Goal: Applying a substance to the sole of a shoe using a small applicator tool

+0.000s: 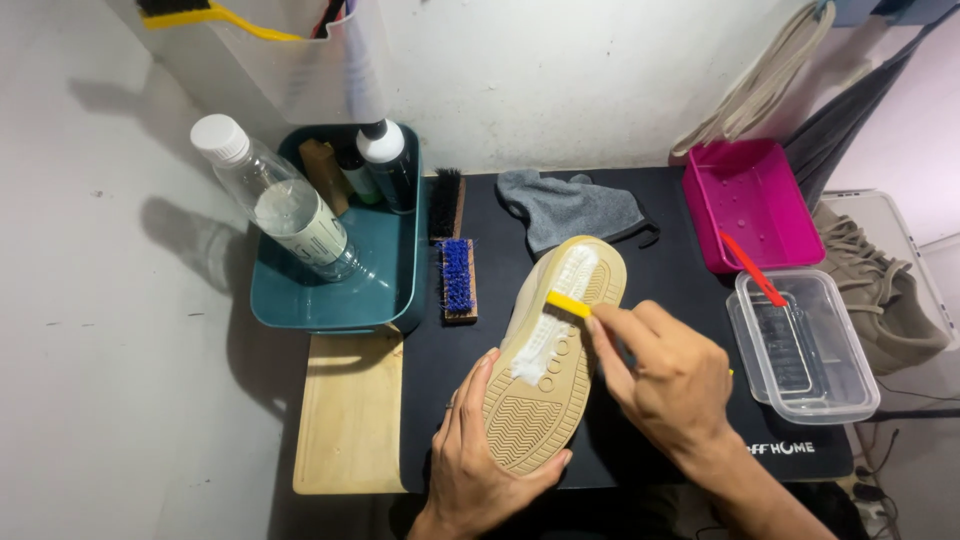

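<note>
My left hand (478, 455) grips the heel end of a beige shoe (556, 352), held sole-up over a black mat (660, 290). White foam covers the middle and front of the tan sole. My right hand (668, 378) is closed on a yellow brush (568, 304), whose head rests on the foamy sole near the toe. Most of the brush handle is hidden inside my fist.
A teal tray (385, 290) at the left holds a clear bottle (275, 200) and dark bottles. Beside it lie a black brush (446, 203) and a blue-bristled brush (458, 280). A grey cloth (572, 208), pink tray (752, 205), clear tub with red brush (800, 345), wooden board (350, 420) and second shoe (880, 290) surround the mat.
</note>
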